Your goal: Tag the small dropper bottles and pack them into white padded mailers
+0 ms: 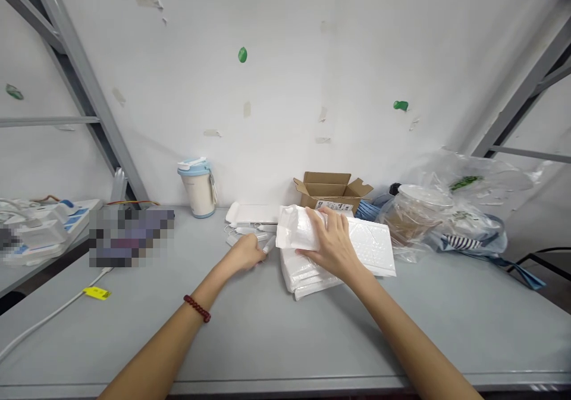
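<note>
My right hand [332, 242] is wrapped over a white bubble mailer [372, 245], thumb at its near side and fingers across the top. This mailer lies slightly tilted on a stack of similar white mailers [307, 281]. To the left, my left hand [244, 254] is closed, its fingertips pressed together beside a small whitish piece [269, 244]; whatever they pinch is hidden. Just behind that hand lie several small whitish items with thin loops [243, 230], partly covered. A flat white package [254, 213] rests behind them.
An open cardboard box [328, 194] stands behind the mailers. A cream cup with a blue lid [198, 188] is by the wall. Bagged containers [413, 215] and a blue cloth bag [486, 239] sit right. A blurred-out device [134, 236], white cable [53, 313] and power strip [66, 227] are left.
</note>
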`<state>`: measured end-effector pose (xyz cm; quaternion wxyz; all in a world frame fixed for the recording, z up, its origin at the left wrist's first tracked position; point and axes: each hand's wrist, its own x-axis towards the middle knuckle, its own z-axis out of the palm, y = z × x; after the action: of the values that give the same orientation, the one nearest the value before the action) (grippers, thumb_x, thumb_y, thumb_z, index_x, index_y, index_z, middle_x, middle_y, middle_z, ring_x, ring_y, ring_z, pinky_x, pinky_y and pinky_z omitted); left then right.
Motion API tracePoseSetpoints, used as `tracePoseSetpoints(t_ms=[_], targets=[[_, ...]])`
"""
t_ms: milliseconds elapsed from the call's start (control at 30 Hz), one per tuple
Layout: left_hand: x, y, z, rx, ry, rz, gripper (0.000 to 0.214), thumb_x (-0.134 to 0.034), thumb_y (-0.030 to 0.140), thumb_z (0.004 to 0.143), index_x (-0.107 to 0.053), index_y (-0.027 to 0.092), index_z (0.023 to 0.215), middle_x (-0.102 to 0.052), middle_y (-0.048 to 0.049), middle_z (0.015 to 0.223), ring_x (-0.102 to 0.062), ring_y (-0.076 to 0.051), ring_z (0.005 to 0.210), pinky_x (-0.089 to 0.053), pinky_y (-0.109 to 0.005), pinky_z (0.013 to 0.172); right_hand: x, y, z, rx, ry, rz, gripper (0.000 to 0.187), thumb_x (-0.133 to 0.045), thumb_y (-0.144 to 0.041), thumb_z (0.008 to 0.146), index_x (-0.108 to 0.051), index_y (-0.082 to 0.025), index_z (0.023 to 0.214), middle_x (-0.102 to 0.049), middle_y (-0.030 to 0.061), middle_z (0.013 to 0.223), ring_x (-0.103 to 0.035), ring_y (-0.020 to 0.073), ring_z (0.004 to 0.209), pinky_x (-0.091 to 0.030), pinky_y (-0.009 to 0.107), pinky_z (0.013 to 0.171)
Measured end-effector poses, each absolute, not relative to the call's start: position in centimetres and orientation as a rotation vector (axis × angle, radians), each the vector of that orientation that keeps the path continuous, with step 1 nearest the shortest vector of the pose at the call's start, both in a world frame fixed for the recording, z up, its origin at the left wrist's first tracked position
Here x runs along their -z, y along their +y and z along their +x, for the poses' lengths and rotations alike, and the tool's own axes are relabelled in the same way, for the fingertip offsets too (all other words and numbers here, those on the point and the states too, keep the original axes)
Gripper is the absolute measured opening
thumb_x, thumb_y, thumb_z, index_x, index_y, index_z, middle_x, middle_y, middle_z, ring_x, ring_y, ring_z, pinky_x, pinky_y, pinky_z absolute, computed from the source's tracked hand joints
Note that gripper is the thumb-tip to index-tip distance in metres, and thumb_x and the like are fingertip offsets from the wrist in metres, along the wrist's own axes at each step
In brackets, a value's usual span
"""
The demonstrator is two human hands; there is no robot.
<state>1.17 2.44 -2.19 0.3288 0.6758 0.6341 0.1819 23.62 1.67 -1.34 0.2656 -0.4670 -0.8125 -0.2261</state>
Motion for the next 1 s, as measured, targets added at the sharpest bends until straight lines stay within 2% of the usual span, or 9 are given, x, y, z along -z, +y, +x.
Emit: tracePoseSetpoints(t_ms=[100, 267, 367, 467, 633, 733, 867, 933, 1000], targets=[[0.8, 2.4, 0.3, -0.635, 1.587, 1.593, 0.026, -0.062, 0.031, 0.065, -0.051, 0.017, 0.045, -0.047, 0.0028, 0.039, -0.036, -0.009, 0.034, -0.028, -0.023, 0.039, 1.3, 1.6, 23.6, 0.612, -2.195, -1.288, 0.078, -0.059, -0.055, 0.075, -0.033, -0.015, 0.136, -0.04, 0.0225, 0.127, -0.036, 0.0352, 0.119, -0.028, 0.055, 0.096], [-2.0, 1.8, -1.1, -1.231, 1.382, 1.634, 0.028, -0.06, 0.043, 0.072, -0.057, 0.017, 0.065, -0.046, 0.0047, 0.048, -0.039, -0.008, 0.046, -0.032, -0.02, 0.045, 1.5, 1.8, 23.6, 0.591, -2.196, -1.331, 0.078, -0.06, -0.056, 0.074, -0.033, -0.016, 0.136, -0.041, 0.0213, 0.128, -0.037, 0.035, 0.118, -0.027, 0.054, 0.096], [-2.7, 1.2, -1.5, -1.141, 1.221, 1.783, 0.029, -0.061, 0.046, 0.073, -0.062, 0.017, 0.07, -0.053, 0.0016, 0.06, -0.044, -0.01, 0.055, -0.036, -0.021, 0.049, 1.7, 1.9, 23.6, 0.551, -2.199, -1.346, 0.078, -0.059, -0.058, 0.074, -0.034, -0.016, 0.136, -0.045, 0.0204, 0.124, -0.04, 0.0339, 0.114, -0.03, 0.052, 0.094], [-2.5, 0.9, -1.3, -0.993, 1.257, 1.868, 0.03, -0.061, 0.047, 0.073, -0.064, 0.017, 0.069, -0.06, -0.0015, 0.07, -0.047, -0.012, 0.059, -0.038, -0.023, 0.052, 1.8, 1.9, 23.6, 0.545, -2.203, -1.354, 0.079, -0.059, -0.058, 0.074, -0.036, -0.015, 0.135, -0.046, 0.0201, 0.123, -0.04, 0.0335, 0.112, -0.03, 0.051, 0.093], [-0.7, 1.1, 0.9, -1.155, 1.392, 1.977, 0.023, -0.064, 0.04, 0.072, -0.071, 0.019, 0.068, -0.064, -0.0018, 0.068, -0.048, -0.013, 0.061, -0.04, -0.026, 0.06, 1.9, 1.7, 23.3, 0.567, -2.23, -1.27, 0.075, -0.06, -0.056, 0.075, -0.04, -0.013, 0.133, -0.048, 0.0195, 0.119, -0.04, 0.0323, 0.11, -0.029, 0.048, 0.093], [0.0, 1.0, 2.4, -1.232, 1.315, 1.969, 0.022, -0.064, 0.039, 0.072, -0.076, 0.023, 0.081, -0.067, -0.0033, 0.074, -0.049, -0.014, 0.064, -0.042, -0.027, 0.062, 2.1, 1.7, 23.1, 0.578, -2.235, -1.219, 0.071, -0.057, -0.055, 0.077, -0.041, -0.012, 0.131, -0.049, 0.0186, 0.116, -0.041, 0.0313, 0.106, -0.03, 0.047, 0.092], [-0.4, 1.2, 1.7, -1.2, 1.221, 1.903, 0.037, -0.056, 0.04, 0.079, -0.07, 0.02, 0.107, -0.071, -0.0063, 0.091, -0.057, -0.017, 0.074, -0.046, -0.03, 0.069, 2.2, 1.7, 23.0, 0.585, -2.223, -1.21, 0.068, -0.056, -0.051, 0.078, -0.04, -0.013, 0.132, -0.048, 0.0181, 0.117, -0.04, 0.0313, 0.106, -0.029, 0.046, 0.092], [-0.8, 1.9, -0.1, -1.257, 1.387, 1.899, 0.039, -0.05, 0.038, 0.083, -0.067, 0.015, 0.109, -0.071, -0.0087, 0.096, -0.059, -0.021, 0.08, -0.047, -0.033, 0.073, 2.2, 1.7, 23.1, 0.571, -2.219, -1.229, 0.068, -0.056, -0.05, 0.078, -0.039, -0.013, 0.132, -0.047, 0.0182, 0.118, -0.039, 0.0313, 0.107, -0.029, 0.046, 0.092], [-0.7, 2.7, -2.2, -1.244, 1.726, 2.11, 0.031, -0.047, 0.025, 0.081, -0.07, 0.014, 0.099, -0.07, -0.0108, 0.097, -0.058, -0.025, 0.088, -0.045, -0.036, 0.08, 2.3, 1.8, 23.2, 0.557, -2.22, -1.247, 0.068, -0.057, -0.049, 0.078, -0.039, -0.012, 0.132, -0.046, 0.0183, 0.119, -0.039, 0.0313, 0.107, -0.03, 0.046, 0.092]])
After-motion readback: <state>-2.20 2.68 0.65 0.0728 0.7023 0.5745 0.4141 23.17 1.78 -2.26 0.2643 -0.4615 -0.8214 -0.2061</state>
